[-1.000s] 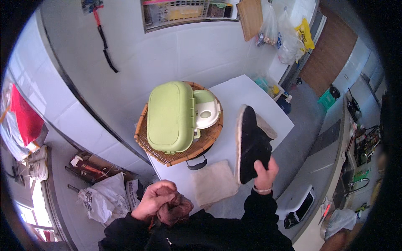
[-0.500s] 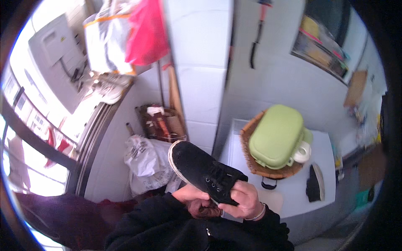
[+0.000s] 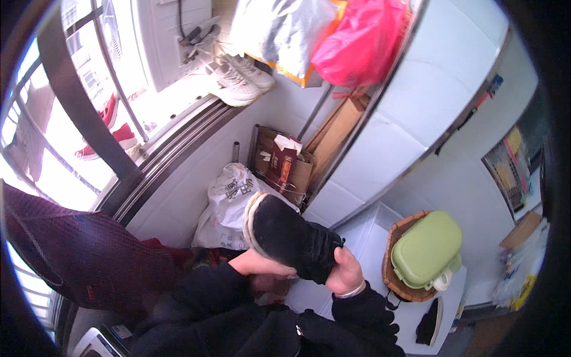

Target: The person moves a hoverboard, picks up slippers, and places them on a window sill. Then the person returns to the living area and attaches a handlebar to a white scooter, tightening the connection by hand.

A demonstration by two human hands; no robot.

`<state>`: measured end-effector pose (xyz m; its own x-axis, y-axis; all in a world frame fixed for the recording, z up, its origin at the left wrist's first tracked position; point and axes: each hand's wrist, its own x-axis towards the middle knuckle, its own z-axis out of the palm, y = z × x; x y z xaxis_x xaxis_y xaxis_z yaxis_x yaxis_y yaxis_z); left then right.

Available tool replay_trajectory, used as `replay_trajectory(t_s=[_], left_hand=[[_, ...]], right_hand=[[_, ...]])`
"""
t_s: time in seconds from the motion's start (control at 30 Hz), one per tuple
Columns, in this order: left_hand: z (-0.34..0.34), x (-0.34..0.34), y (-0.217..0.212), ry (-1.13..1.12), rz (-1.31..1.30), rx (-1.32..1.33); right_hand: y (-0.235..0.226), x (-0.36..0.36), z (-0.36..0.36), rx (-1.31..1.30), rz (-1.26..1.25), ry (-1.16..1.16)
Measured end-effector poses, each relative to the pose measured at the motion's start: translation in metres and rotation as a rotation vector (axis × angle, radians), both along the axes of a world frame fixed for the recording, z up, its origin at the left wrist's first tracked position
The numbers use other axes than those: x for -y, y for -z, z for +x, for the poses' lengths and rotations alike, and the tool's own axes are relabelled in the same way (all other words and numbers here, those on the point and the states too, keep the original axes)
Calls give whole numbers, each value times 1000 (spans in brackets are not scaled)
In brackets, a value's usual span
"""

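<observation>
Black shoe [image 3: 291,238] swung lower, toe pointing upper-left.

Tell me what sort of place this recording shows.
Probably a home balcony or utility corner. White sneakers sit on a sill by a barred window, bags and boxes crowd the tiled wall, and both hands hold a black shoe.

I see a black shoe [image 3: 294,238] with a pale cream sole edge, and black sleeves below it. A lime-green case [image 3: 425,250] sits in a brown wicker basket [image 3: 392,265] on the white surface [image 3: 369,238]. Behind are a white plastic bag [image 3: 229,205], white sneakers [image 3: 238,80], a pink bag [image 3: 363,41] and dark maroon checked cloth [image 3: 77,250].
</observation>
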<state>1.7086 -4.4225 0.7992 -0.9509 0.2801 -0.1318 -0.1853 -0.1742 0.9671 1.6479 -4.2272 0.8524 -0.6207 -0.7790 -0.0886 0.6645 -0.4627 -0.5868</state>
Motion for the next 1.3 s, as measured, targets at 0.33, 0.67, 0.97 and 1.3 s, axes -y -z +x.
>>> replay_trajectory(t_s=[0.33, 0.67, 0.97, 1.3], left_hand=[[2, 28, -10, -384, -71, -208], [-21, 128, -38, -719, -63, -62], [-62, 202, -36, -899, -248, -312], [-111, 245, -18, -1010, -487, -192]], right_hand=[[1, 49, -20, -260, 128, 96], [27, 175, -73, -733, 202, 239], [72, 321, -158, 79, -220, -167], [103, 386, -216, -61, 18, 128]])
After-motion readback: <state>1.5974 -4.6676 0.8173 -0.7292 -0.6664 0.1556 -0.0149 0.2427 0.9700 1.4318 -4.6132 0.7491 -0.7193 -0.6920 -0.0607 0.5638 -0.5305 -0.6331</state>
